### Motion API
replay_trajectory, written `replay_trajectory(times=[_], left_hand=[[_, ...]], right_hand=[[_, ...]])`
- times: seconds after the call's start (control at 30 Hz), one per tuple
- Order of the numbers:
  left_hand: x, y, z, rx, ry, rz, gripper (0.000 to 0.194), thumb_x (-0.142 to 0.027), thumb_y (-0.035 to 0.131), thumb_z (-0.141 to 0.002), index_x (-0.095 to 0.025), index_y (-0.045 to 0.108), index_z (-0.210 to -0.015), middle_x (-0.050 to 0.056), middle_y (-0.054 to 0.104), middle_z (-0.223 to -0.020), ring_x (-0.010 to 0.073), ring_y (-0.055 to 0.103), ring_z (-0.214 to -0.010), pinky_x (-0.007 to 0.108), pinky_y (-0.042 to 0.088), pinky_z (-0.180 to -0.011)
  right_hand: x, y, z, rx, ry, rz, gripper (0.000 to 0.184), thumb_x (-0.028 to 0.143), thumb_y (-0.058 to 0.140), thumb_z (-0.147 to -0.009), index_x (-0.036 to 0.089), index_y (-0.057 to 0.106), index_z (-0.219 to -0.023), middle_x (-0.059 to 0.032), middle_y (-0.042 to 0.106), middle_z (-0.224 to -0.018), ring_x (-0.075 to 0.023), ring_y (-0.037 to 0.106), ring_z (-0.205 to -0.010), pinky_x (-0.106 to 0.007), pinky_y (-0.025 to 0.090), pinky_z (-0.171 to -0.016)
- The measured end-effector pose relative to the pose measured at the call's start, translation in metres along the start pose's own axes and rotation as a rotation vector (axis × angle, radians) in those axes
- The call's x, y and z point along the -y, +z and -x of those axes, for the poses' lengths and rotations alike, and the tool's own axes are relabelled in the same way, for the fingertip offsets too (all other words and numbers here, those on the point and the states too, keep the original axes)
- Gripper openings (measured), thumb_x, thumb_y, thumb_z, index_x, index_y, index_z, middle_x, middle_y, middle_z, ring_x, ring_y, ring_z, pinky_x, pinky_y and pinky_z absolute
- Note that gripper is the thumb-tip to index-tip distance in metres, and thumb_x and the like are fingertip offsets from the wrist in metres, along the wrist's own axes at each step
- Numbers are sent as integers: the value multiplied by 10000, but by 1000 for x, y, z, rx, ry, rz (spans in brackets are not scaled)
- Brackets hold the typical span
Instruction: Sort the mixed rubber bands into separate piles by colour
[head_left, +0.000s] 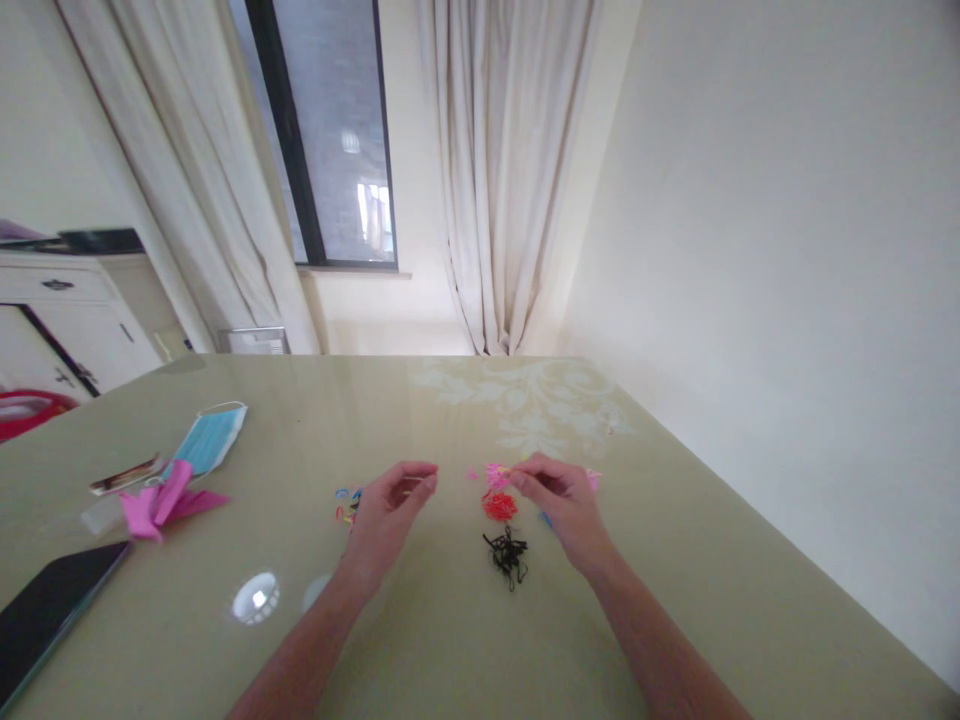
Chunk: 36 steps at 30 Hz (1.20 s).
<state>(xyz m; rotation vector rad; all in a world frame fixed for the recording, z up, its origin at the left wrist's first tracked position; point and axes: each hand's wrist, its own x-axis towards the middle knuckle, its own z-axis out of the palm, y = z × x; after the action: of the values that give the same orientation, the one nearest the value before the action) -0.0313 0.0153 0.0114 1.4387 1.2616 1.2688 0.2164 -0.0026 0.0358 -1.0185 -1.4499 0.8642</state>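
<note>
Small rubber bands lie on the table in piles sorted mostly by colour. My right hand [562, 500] pinches thumb and forefinger over the pink bands [496, 476]; a tiny yellowish band seems to be at its fingertips. Just below are a red pile [499, 506] and a black pile [508, 556]. A bit of blue band [546, 519] shows beside the right hand, which partly covers more pink ones. My left hand [394, 510] hovers with fingers curved, thumb slightly apart, nothing visible between them. It partly hides a mixed-colour pile [346, 507].
On the table's [420, 650] left side lie a blue face mask [212, 440], a pink folded-paper shape [169, 503], a narrow printed strip [126, 475] and a dark phone-like slab [56, 610]. A light reflection shines nearby. A white wall [810, 300] borders the right edge.
</note>
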Motion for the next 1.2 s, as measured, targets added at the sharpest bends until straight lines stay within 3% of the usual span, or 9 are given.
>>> replay_trajectory(times=[0.07, 0.13, 0.23, 0.37, 0.47, 0.6, 0.83, 1.0, 1.2], left_hand=[[3, -17, -8, -144, 35, -190, 374, -526, 631, -856, -207, 745, -1014, 55, 754, -825, 210, 684, -700, 314, 547, -649], [8, -30, -12, -187, 119, -488, 302, -435, 574, -889, -220, 759, -994, 76, 764, -916, 249, 693, -837, 368, 545, -786], [13, -32, -8, -49, 173, -875, 260, -341, 551, -914, -235, 785, -946, 96, 764, -1030, 303, 657, -1024, 430, 479, -927], [15, -19, -1, 83, 189, -1102, 285, -308, 509, -972, -233, 780, -1017, 104, 744, -1095, 304, 627, -1074, 424, 428, -915], [15, -13, 0, 125, 198, -1189, 275, -272, 496, -985, -226, 767, -1004, 101, 742, -1091, 303, 622, -1087, 420, 401, -917], [16, -12, -4, 165, 202, -1213, 270, -243, 482, -991, -212, 750, -995, 101, 747, -1073, 310, 636, -1078, 427, 392, -909], [17, -14, -5, 140, 182, -1201, 277, -285, 481, -1001, -214, 748, -1016, 104, 743, -1086, 305, 636, -1085, 418, 388, -913], [13, -14, -5, 184, 158, -1203, 248, -279, 509, -996, -226, 751, -997, 83, 736, -1087, 292, 628, -1098, 417, 385, -922], [16, -15, -6, 198, 201, -1223, 253, -246, 499, -1000, -220, 750, -983, 79, 734, -1074, 289, 628, -1094, 430, 391, -929]], right_hand=[[7, -16, -3, -136, -40, -119, 276, 479, 778, -848, 219, 767, -756, -22, 637, -718, -176, 567, -698, -306, 469, -646], [13, -29, -3, -223, -85, -211, 280, 496, 811, -815, 230, 757, -746, -14, 606, -710, -167, 536, -674, -309, 466, -628], [19, -39, -3, -261, -122, -247, 277, 515, 827, -799, 244, 773, -794, -4, 572, -706, -150, 465, -616, -302, 431, -560], [19, -38, -3, -262, -113, -163, 278, 508, 805, -826, 234, 774, -788, -12, 593, -718, -157, 474, -625, -305, 410, -550], [11, -39, -8, -270, -96, -13, 279, 497, 762, -863, 222, 784, -822, -32, 656, -762, -177, 535, -667, -307, 414, -573], [-13, -45, -17, -249, -100, 485, 245, 408, 676, -928, 207, 809, -888, -48, 686, -791, -183, 556, -657, -328, 426, -637], [-52, -46, -22, -56, 50, 1085, 229, 250, 582, -989, 219, 807, -959, -77, 686, -958, -232, 655, -845, -322, 424, -708], [-55, -45, -23, -36, 79, 1210, 273, 239, 545, -1015, 213, 803, -929, -79, 675, -957, -219, 647, -824, -314, 413, -708], [-49, -35, -19, -128, -44, 1027, 338, 285, 460, -1053, 210, 788, -1016, -72, 665, -933, -222, 650, -838, -324, 442, -748]])
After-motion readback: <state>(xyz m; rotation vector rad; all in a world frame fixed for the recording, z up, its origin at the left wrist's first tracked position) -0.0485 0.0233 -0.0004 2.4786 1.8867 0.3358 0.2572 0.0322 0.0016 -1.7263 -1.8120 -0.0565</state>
